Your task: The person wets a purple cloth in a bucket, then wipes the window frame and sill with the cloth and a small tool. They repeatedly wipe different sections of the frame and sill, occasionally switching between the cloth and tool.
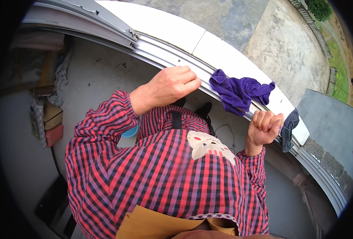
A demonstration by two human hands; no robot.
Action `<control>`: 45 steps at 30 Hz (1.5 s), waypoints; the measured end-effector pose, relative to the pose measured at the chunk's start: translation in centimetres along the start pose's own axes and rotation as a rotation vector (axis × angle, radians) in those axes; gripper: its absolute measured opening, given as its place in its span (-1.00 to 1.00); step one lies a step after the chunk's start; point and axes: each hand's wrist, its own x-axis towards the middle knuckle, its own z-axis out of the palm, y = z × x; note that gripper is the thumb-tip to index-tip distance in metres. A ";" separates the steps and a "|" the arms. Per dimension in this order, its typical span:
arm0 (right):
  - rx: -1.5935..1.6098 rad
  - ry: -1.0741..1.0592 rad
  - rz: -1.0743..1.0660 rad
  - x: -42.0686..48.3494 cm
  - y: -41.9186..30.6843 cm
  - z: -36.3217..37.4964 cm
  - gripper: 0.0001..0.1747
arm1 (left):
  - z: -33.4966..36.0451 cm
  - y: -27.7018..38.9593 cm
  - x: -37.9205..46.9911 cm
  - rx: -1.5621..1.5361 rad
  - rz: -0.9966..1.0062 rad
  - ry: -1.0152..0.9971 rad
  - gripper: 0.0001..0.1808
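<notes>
My left hand [172, 85] is curled closed above the inner edge of the white window sill track [176, 58], with nothing visible in it. My right hand [264, 127] forms a loose fist, palm side partly towards the camera, near the track farther right; what lies inside its fingers is hidden. Between the hands, a crumpled purple cloth [242, 92] lies across the track and sill. Just beyond my right hand, a dark grey-blue cloth [290, 131] drapes over the sill.
A sliding window frame [104, 24] stands at the upper left. Below are a light blue basin [130, 131], a tan box [52, 116] and a red box [54, 135]. Outside lie a concrete yard [287, 44] and a low wall [314, 27]. A dark curtain-like fabric [317, 194] hangs lower right.
</notes>
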 end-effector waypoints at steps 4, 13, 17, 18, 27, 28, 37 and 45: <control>0.056 0.012 -0.060 -0.5 1.7 1.9 -0.60 | -1.3 0.3 -0.2 0.003 -0.171 0.191 -0.80; 0.164 -0.291 -0.110 0.8 12.3 11.0 -0.65 | -3.4 -1.9 -3.2 0.120 -0.506 0.397 -0.79; 0.211 -0.358 -0.093 2.6 15.1 15.7 -0.68 | -5.4 -2.8 -6.2 0.146 -0.637 0.495 -0.82; 0.138 -0.383 -0.089 3.0 15.7 16.6 -0.65 | -5.5 -2.5 -6.8 0.146 -0.663 0.515 -0.82; -0.005 -0.482 -0.011 4.3 16.8 17.7 -0.72 | -2.8 -0.6 -10.8 -0.010 -0.932 0.608 -0.88; 0.017 -0.488 0.004 4.4 15.5 16.5 -0.72 | -2.5 -0.6 -11.1 -0.031 -0.919 0.611 -0.89; -0.042 -0.365 0.017 1.8 7.9 10.0 -0.63 | 2.5 0.7 -9.3 -0.774 -1.163 0.471 -0.61; 0.051 -0.382 -0.052 2.3 13.2 15.0 -0.59 | 4.8 1.5 -7.5 -0.910 -1.136 0.739 -0.76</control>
